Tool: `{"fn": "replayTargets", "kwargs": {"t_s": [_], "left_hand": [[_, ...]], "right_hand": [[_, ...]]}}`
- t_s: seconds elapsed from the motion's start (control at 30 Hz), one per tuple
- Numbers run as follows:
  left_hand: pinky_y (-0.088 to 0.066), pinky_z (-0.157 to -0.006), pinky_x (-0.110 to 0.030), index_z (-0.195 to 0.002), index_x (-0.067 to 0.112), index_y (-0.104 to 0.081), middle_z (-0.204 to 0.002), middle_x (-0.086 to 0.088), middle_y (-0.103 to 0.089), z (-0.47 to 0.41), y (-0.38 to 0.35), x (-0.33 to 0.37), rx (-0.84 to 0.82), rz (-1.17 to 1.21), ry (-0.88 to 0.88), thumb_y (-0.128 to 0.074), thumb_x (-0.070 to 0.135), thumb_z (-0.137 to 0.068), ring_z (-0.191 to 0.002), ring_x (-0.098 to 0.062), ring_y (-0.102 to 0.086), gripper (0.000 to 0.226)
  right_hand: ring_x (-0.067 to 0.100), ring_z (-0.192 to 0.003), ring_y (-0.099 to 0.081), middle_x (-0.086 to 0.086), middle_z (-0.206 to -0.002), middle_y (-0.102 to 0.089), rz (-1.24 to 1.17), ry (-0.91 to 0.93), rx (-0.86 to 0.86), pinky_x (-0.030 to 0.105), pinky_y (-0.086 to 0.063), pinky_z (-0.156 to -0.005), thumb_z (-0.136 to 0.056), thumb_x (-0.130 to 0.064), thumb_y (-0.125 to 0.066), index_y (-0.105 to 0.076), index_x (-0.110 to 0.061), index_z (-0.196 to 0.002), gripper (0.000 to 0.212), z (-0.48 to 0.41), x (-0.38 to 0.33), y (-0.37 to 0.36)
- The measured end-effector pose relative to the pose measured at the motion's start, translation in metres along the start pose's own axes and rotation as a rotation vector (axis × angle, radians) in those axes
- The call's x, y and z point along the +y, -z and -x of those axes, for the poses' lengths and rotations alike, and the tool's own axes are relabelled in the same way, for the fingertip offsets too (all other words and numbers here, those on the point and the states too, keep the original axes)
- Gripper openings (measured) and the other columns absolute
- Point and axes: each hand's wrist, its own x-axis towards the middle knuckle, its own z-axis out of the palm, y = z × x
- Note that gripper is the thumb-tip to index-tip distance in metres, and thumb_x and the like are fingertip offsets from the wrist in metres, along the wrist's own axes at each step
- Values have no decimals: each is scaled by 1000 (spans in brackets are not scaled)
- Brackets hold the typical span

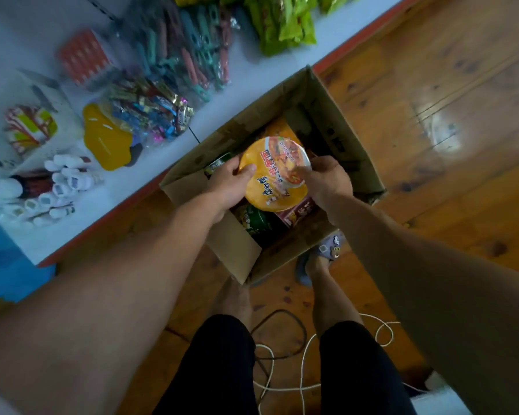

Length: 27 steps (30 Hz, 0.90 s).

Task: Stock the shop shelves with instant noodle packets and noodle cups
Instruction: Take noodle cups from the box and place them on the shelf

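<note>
We grip a yellow noodle cup [274,173] over the open cardboard box [351,151], left hand [228,182] and right hand [327,178] clamped on opposite rims. Packets [258,220] lie inside; most of the shelf [138,187] stocking seems still ahead.

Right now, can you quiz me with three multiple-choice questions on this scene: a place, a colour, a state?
1. Where is the noodle cup? A. on a chair B. just above the open cardboard box C. in a trolley
2. What colour is most of its lid? A. blue B. black C. yellow-orange
3. How is it held? A. by the left hand and the right hand B. by one hand only C. by no hand

Answers: 1 B, packets inside the box show beneath it. 2 C, the lid is yellow-orange with red print. 3 A, each hand grips its rim.
</note>
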Motion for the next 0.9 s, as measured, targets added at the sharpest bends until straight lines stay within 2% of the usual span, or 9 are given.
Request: {"fn": "replayTargets", "kwargs": {"t_s": [0.13, 0.3, 0.4, 0.53, 0.6, 0.67, 0.73, 0.8, 0.9], "left_hand": [[-50, -98, -40, -141, 25, -49, -125, 0, -63, 53, 7, 32, 38, 86, -31, -53, 41, -99, -110, -19, -61, 45], [-50, -100, -43, -138, 24, -51, -122, 1, -65, 120, 22, 77, 60, 152, -118, -55, 44, -97, -109, -20, -63, 46], [-51, -99, -44, -135, 25, -55, -123, 0, -66, 154, 37, 104, 80, 210, -213, -59, 47, -93, -110, -21, -63, 47], [-54, -91, -33, -134, 24, -58, -120, -1, -68, 196, 54, 134, 82, 316, -322, -60, 37, -96, -104, -17, -66, 40], [-53, -79, -20, -132, 22, -58, -123, 6, -65, 216, 60, 147, 77, 357, -378, -58, 35, -97, -97, -6, -64, 38], [-49, -74, -15, -129, 23, -58, -121, 19, -60, 234, 66, 160, 61, 380, -422, -57, 33, -98, -98, -2, -60, 33], [-51, -89, -28, -129, 28, -58, -121, 11, -64, 251, 72, 173, 59, 388, -464, -60, 35, -96, -110, -13, -62, 34], [-48, -100, -40, -136, 29, -54, -125, 4, -65, 265, 80, 189, 68, 422, -506, -63, 35, -93, -113, -16, -61, 44], [-49, -91, -37, -134, 26, -51, -121, 4, -65, 279, 96, 214, 118, 504, -565, -65, 29, -93, -109, -17, -62, 44]], "right_hand": [[12, -85, -56, -4, -103, -63, -7, 68, 53, 22, -40, -61, -92, -34, -63, -63, -23, -118, 28, 42, -30, 37], [3, -68, -56, -8, -95, -65, -37, 151, 108, 14, -39, -43, -89, -32, -66, -65, -20, -112, 26, 99, -69, 79], [5, -71, -58, -9, -93, -65, -89, 209, 146, 19, -47, -56, -88, -31, -66, -65, -23, -107, 21, 132, -95, 99], [16, -88, -65, -5, -97, -69, -178, 305, 202, 39, -57, -82, -82, -34, -70, -66, -28, -87, 9, 172, -124, 121], [17, -87, -65, -5, -94, -69, -205, 352, 234, 41, -57, -82, -83, -35, -71, -65, -29, -85, 9, 191, -138, 133], [16, -88, -64, -3, -98, -69, -234, 395, 268, 37, -55, -79, -85, -35, -71, -67, -26, -95, 13, 211, -154, 144], [17, -91, -65, -2, -100, -69, -276, 449, 285, 36, -53, -77, -86, -35, -70, -69, -20, -104, 23, 230, -172, 155], [17, -92, -64, -4, -95, -67, -294, 500, 306, 37, -52, -78, -87, -34, -70, -69, -20, -103, 22, 248, -191, 164], [18, -91, -65, -9, -87, -66, -306, 548, 344, 40, -52, -80, -87, -35, -68, -67, -26, -90, 9, 268, -223, 174]]}}
